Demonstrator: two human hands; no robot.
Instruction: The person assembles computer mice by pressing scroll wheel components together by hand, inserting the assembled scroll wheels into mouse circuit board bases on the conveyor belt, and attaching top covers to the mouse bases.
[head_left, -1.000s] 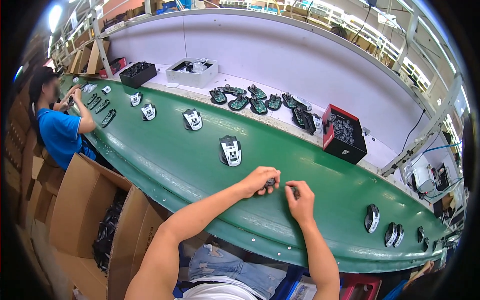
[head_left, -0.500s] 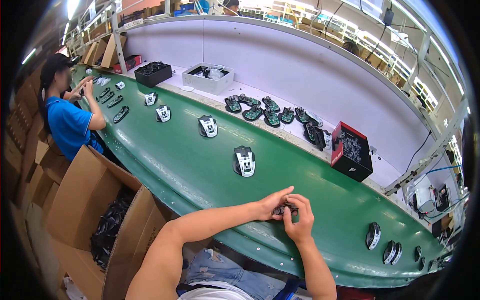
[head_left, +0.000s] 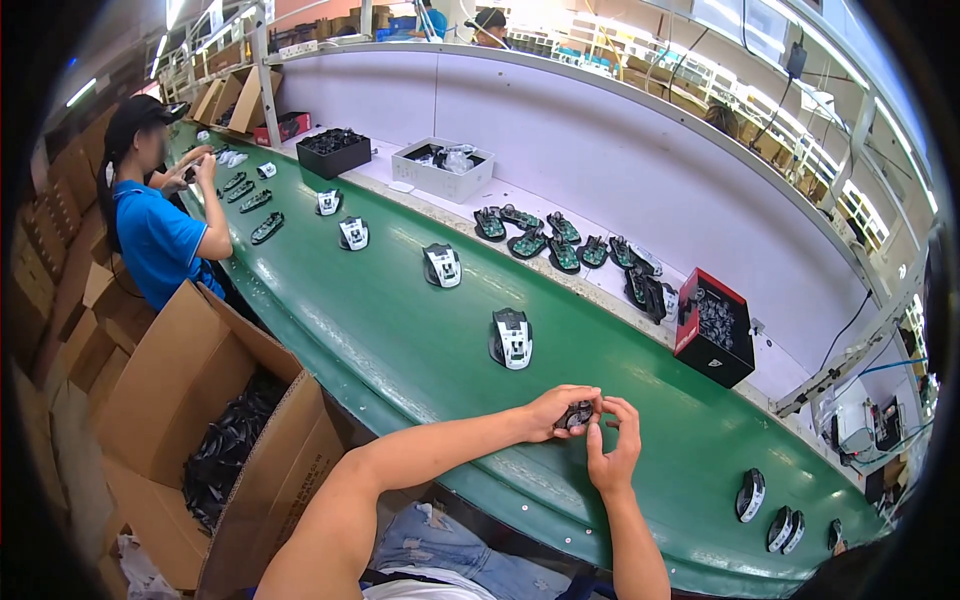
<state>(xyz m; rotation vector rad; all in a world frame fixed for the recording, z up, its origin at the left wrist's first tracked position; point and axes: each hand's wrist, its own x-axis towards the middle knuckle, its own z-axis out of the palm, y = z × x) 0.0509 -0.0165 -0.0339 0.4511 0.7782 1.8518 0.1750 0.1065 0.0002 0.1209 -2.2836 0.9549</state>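
A small dark mouse part (head_left: 577,414) sits between both of my hands, low over the near edge of the green conveyor belt (head_left: 380,320). My left hand (head_left: 553,410) wraps it from the left. My right hand (head_left: 615,445) pinches it from the right with the fingertips. Just beyond my hands a black and white mouse (head_left: 511,338) lies on the belt. Further up the belt lie more such mice (head_left: 441,265).
An open cardboard box (head_left: 200,400) of dark parts stands at my left. A person in a blue shirt (head_left: 155,235) works further up the belt. Green circuit boards (head_left: 545,238) lie on the white shelf, beside a red and black bin (head_left: 715,325). Finished mice (head_left: 750,495) lie at lower right.
My hands have stayed together on the part while the view shifted a little; the mice on the belt sit slightly further toward me and to the right.
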